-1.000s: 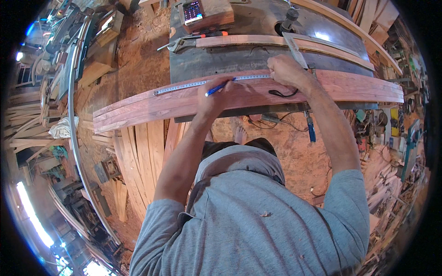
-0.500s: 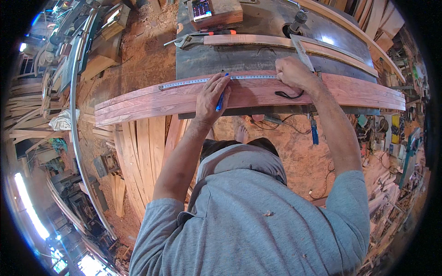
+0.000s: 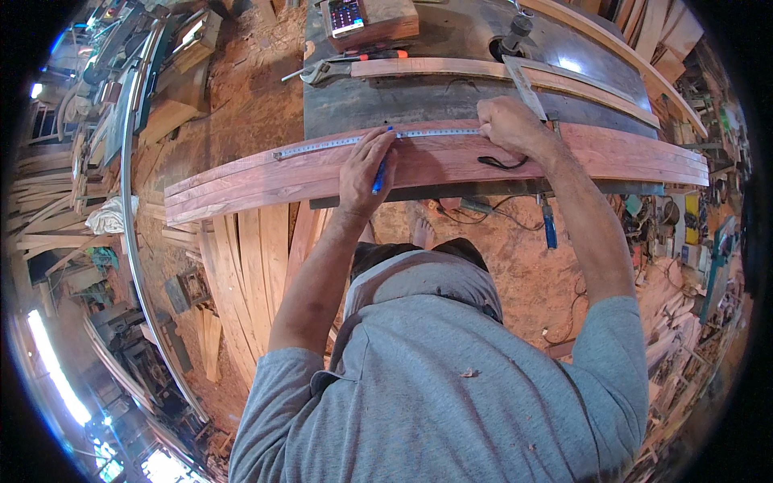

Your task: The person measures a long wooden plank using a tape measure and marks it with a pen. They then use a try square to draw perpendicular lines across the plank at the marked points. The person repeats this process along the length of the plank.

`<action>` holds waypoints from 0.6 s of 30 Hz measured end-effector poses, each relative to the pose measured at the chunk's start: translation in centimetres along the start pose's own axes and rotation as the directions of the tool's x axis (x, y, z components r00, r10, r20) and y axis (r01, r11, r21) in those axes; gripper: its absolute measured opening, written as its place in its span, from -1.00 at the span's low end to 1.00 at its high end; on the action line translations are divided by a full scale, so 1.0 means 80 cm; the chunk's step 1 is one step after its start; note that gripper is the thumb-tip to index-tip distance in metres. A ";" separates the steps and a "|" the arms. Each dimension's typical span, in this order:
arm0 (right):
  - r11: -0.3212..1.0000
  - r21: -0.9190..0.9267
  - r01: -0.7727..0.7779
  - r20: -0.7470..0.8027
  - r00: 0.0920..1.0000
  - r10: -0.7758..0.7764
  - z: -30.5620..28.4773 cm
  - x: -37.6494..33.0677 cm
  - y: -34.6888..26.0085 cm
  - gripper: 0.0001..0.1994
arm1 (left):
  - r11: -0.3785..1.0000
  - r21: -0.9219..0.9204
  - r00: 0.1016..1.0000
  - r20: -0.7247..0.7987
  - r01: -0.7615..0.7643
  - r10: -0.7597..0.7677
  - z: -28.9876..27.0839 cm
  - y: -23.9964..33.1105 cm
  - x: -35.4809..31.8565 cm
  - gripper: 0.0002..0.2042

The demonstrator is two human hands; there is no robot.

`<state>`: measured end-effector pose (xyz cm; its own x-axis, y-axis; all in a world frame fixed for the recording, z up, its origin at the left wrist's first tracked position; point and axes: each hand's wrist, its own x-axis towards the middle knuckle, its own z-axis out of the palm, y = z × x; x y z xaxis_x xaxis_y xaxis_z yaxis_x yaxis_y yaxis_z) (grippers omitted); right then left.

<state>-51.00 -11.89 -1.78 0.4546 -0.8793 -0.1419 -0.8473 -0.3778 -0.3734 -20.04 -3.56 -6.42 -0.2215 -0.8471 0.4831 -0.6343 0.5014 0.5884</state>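
Observation:
Several reddish boards [image 3: 250, 183] lie side by side across the table's near edge. A tape measure's white blade [image 3: 439, 133] stretches along their far side, its hooked end resting on the wood left of my hands. My left hand [image 3: 360, 173] lies over the blade and boards, with a blue pen [image 3: 378, 179] held against the palm. My right hand [image 3: 509, 127] is closed around the tape measure's case, which the fingers mostly hide. From it a black wrist strap [image 3: 501, 163] loops onto the boards. Just beyond my right hand lies a metal square [image 3: 525, 88].
The dark metal table [image 3: 354, 113] also bears a long wood strip [image 3: 435, 68], an adjustable wrench [image 3: 326, 72] and a phone [image 3: 347, 18] on a wooden block [image 3: 386, 24]. A blue-handled clamp [image 3: 550, 225] hangs at the near edge. Planks [image 3: 250, 266] lean below, left of my legs.
The view has shifted slightly. Both hands keep nearly the same places on the boards, with the pen and tape measure still held.

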 end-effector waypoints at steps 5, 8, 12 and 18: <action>1.000 0.003 0.002 0.016 1.000 -0.002 0.001 0.001 0.004 -0.84 | 1.000 0.007 1.000 -0.005 0.013 -0.013 0.003 -0.002 -0.002 -0.71; 1.000 0.008 0.005 0.015 1.000 -0.005 0.000 0.003 0.003 -0.86 | 1.000 -0.002 1.000 -0.008 0.019 -0.019 0.003 -0.004 -0.003 -0.70; 0.999 -0.024 0.029 0.020 0.999 -0.029 -0.006 0.002 -0.003 -0.88 | 1.000 -0.011 0.999 -0.031 0.020 -0.020 0.004 -0.005 -0.003 -0.70; 0.998 -0.060 -0.004 0.076 0.997 0.009 -0.012 0.005 -0.011 -0.88 | 0.942 -0.282 0.977 -0.059 0.181 -0.205 0.022 0.019 0.020 -0.78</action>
<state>-50.37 -12.16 -0.62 0.4669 -0.8580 -0.2142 -0.8640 -0.3909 -0.3174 -22.67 -4.48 -5.87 -0.0426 -0.9202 0.3891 -0.4293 0.3685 0.8246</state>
